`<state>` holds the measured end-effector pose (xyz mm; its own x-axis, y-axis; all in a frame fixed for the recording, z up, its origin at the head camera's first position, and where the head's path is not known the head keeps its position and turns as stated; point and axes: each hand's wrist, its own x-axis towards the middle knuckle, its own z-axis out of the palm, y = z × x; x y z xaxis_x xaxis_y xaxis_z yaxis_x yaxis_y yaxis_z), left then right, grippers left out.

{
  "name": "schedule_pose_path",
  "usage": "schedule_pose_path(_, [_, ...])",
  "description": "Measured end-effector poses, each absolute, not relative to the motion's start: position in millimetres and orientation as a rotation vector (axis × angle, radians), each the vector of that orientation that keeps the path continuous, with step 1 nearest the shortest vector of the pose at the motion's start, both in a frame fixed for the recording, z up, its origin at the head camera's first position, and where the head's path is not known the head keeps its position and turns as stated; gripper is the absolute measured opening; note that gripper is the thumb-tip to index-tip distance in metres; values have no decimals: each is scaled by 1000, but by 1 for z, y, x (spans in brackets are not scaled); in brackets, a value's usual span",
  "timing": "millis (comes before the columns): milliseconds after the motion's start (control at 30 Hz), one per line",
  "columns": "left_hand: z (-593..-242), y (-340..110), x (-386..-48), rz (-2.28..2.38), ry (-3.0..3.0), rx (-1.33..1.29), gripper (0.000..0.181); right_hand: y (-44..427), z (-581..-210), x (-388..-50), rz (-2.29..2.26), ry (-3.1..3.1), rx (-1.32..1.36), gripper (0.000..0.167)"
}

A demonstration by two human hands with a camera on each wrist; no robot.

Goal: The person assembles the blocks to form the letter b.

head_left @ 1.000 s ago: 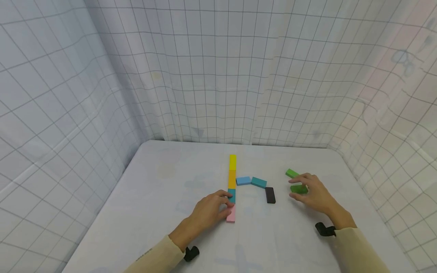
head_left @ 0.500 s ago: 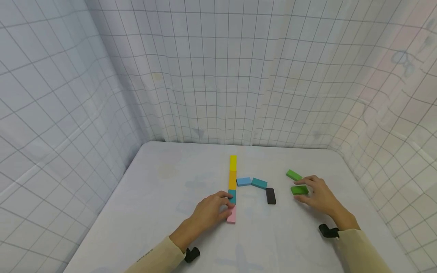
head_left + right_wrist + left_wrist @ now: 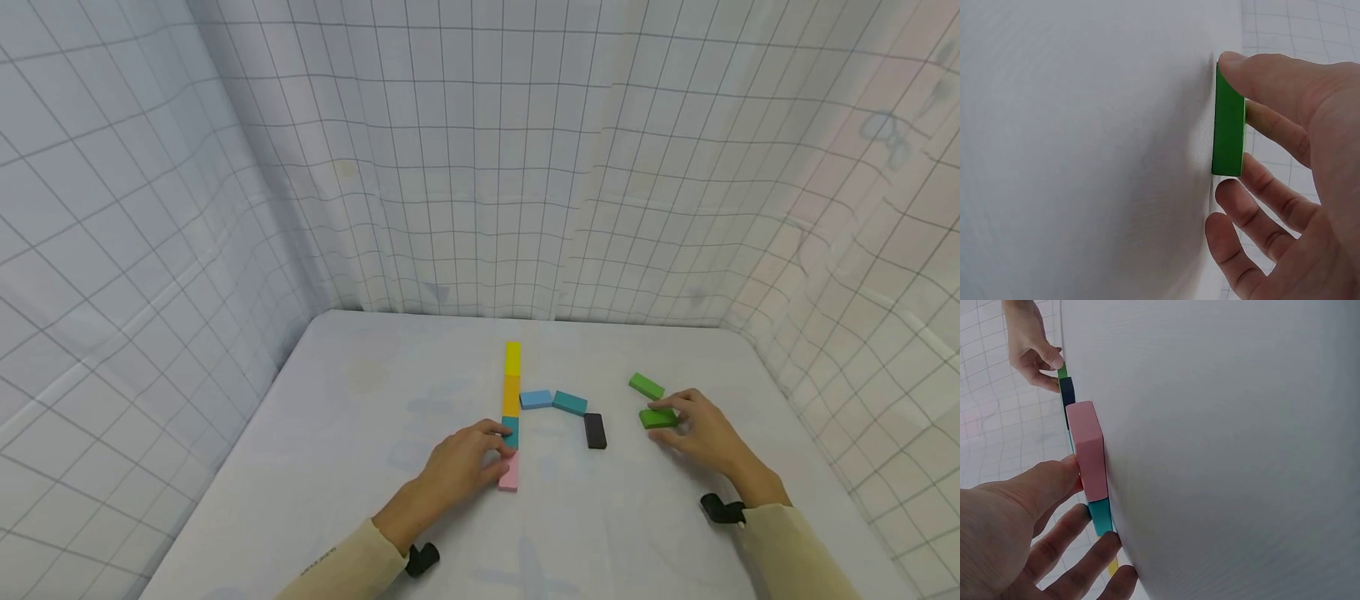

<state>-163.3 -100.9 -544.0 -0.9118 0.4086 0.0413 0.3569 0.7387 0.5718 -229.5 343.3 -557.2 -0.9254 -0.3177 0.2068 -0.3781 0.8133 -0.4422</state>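
A pink block and a teal block lie end to end at the near part of a straight row. My left hand rests on them from the left, its thumb on the pink block's side in the left wrist view and its other fingers loosely spread by the teal one. On the right, my right hand pinches a green block between thumb and index finger; the remaining fingers hang apart from it. Just beyond lies a second green block.
Orange and yellow blocks continue the row away from me. A light blue block, a darker teal one and a black block curve off rightward. Gridded white curtains surround the white table.
My right hand shifts slightly rightward, and its thumb and index finger close in on the nearer green block. The left hand stays on the row.
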Motion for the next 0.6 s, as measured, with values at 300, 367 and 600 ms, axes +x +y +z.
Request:
schedule_pose_path(300, [-546,-101,-164,901,2850,627,20,344,-562,-232,772,-2844,561,39])
schedule_pose_path(367, [-546,-101,-164,901,2850,630,20,344,-563,-232,788,-2849,550,38])
schedule_pose_path(600, [-546,-100,-164,893,2846,621,20,343,-562,-232,812,-2855,564,37])
